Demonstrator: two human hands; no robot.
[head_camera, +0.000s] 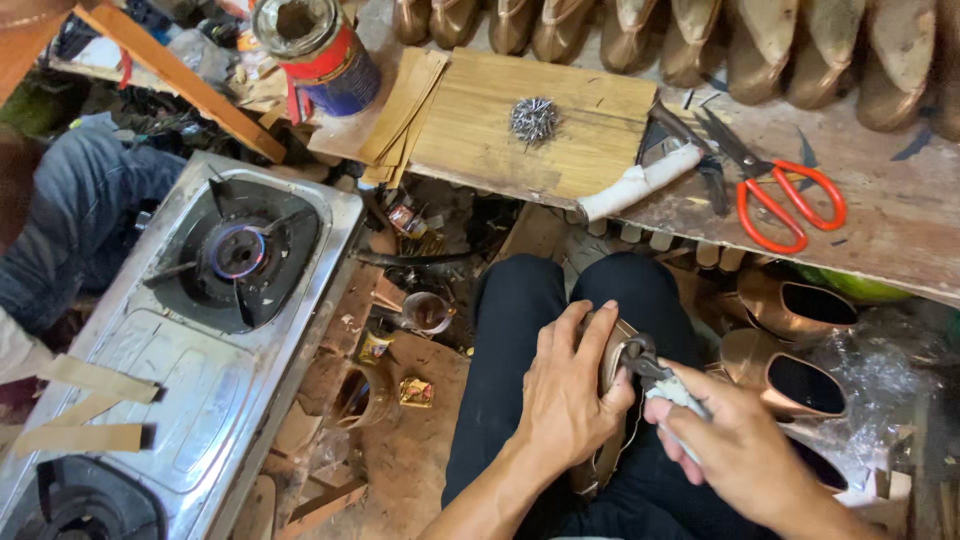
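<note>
Now left hand (565, 395) wraps tight round shoe (608, 362) on lap, toe end up, long way pointing away. Right hand (735, 440) shut on pliers (650, 370), nose biting shoe edge from right. Scissors (785, 200), nails (533, 120) on surface (900, 225), far off.

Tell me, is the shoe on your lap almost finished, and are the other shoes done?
Not finished. The left hand steadies a bronze shoe on the lap while the right hand grips pincers at its edge, so this one is mid-work. Two similar shoes beside the knee look shaped already. A row of lasted shoes on the bench and the pile of tacks suggest more remains.
</note>
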